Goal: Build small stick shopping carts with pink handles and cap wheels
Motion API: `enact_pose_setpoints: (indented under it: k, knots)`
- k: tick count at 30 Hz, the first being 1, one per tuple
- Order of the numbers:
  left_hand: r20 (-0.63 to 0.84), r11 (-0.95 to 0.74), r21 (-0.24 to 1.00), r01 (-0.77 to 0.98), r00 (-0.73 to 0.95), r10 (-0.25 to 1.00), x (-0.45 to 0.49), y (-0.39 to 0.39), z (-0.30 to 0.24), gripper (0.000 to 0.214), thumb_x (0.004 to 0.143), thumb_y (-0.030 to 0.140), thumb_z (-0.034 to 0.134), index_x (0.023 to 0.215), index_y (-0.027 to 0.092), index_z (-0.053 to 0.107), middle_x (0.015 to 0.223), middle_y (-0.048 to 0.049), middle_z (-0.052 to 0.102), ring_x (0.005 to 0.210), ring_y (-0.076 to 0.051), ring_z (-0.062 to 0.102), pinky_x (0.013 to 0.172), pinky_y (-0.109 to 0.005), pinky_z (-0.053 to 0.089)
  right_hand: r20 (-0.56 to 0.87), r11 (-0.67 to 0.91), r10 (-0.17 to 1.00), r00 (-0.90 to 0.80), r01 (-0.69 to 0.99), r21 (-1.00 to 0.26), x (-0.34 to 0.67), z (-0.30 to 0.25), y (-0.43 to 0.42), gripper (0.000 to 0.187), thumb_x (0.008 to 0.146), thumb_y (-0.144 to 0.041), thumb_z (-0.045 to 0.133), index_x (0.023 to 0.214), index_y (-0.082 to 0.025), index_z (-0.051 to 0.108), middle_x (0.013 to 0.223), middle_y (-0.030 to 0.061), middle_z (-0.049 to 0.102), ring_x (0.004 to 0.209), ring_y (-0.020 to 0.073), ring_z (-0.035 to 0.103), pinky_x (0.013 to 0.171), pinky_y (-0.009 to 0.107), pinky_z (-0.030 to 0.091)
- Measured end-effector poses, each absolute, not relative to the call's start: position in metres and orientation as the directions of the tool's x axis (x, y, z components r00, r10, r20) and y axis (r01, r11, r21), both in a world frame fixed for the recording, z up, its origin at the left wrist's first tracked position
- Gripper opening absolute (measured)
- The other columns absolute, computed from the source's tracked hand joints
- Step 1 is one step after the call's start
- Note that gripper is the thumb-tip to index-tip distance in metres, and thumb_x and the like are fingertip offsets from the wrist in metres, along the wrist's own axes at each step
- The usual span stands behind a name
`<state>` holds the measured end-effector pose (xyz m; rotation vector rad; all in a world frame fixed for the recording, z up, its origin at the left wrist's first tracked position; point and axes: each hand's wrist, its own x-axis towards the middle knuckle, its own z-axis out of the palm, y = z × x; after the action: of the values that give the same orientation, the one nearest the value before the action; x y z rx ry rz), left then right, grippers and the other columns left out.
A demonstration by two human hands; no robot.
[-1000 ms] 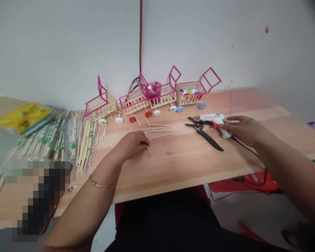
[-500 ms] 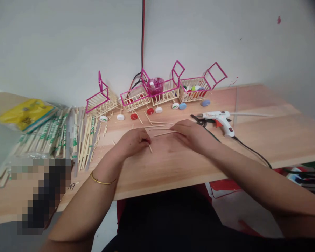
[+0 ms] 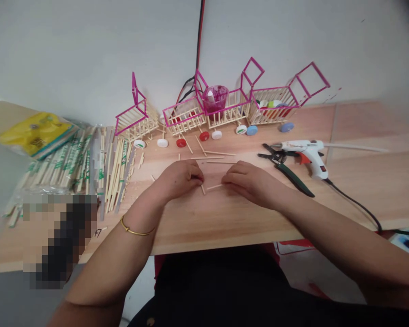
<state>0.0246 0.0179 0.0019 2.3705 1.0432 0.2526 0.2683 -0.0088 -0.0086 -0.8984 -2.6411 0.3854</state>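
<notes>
My left hand (image 3: pixel 184 181) is closed in a pinch on a short wooden stick (image 3: pixel 203 188), whose lower end sticks out below the fingertips. Facing it, my right hand (image 3: pixel 250 184) grips a second wooden stick (image 3: pixel 214 186) that points left, its tip close to the first one; whether they touch I cannot tell. Just beyond the fingers, a loose stick (image 3: pixel 221 162) lies on the table, with several more behind it. To the right of my right hand are green-handled cutters (image 3: pixel 295 179) and a white glue gun (image 3: pixel 308 152).
Small stick carts with purple rims, one of them here (image 3: pixel 136 120), line the wall, with bottle-cap wheels. A purple-stained cup (image 3: pixel 216 97) stands among them. Bundled chopsticks (image 3: pixel 66 163) and a yellow packet (image 3: pixel 36 134) lie left. The glue gun's cord (image 3: pixel 354 200) runs off the right side.
My right hand has come nearer the table's front edge and brought its stick's tip close to the left hand's stick. The camera view has shifted, uncovering more of the cutters.
</notes>
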Motion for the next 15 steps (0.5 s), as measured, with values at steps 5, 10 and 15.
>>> enact_pose_setpoints:
  k: [5,10,15]
  knots:
    - [-0.041,-0.55,0.548,0.631,0.676,0.735,0.0251,0.0179,0.0017,0.012,0.081,0.015,0.061,0.083,0.018,0.073,0.081,-0.0017,0.065,0.078,-0.014,0.061,0.073,-0.025,0.046,0.211,0.767,0.596,-0.775,0.472,-0.436,0.271,-0.014,-0.0109,0.021,0.094,-0.022,0.047,0.099,-0.018,0.067,0.094,0.0087,0.066,0.086,0.0199,0.057,0.077,0.034,0.047]
    - [-0.044,-0.548,0.549,0.631,0.677,0.735,0.0253,0.0185,0.0013,0.013,0.081,0.015,0.061,0.082,0.018,0.073,0.081,-0.0016,0.065,0.077,-0.014,0.061,0.072,-0.026,0.046,0.191,0.742,0.614,-0.766,0.477,-0.471,0.2713,-0.0163,-0.0092,0.021,0.094,-0.023,0.049,0.1,-0.019,0.068,0.094,0.0085,0.066,0.088,0.02,0.058,0.078,0.034,0.047]
    - [-0.036,-0.551,0.547,0.63,0.676,0.736,0.0251,0.018,0.0002,0.012,0.081,0.016,0.061,0.082,0.018,0.073,0.082,-0.0023,0.066,0.078,-0.015,0.061,0.073,-0.027,0.047,0.185,0.739,0.613,-0.768,0.475,-0.478,0.2707,-0.0155,-0.0085,0.021,0.094,-0.023,0.048,0.099,-0.019,0.068,0.093,0.0081,0.066,0.088,0.0197,0.058,0.078,0.034,0.048]
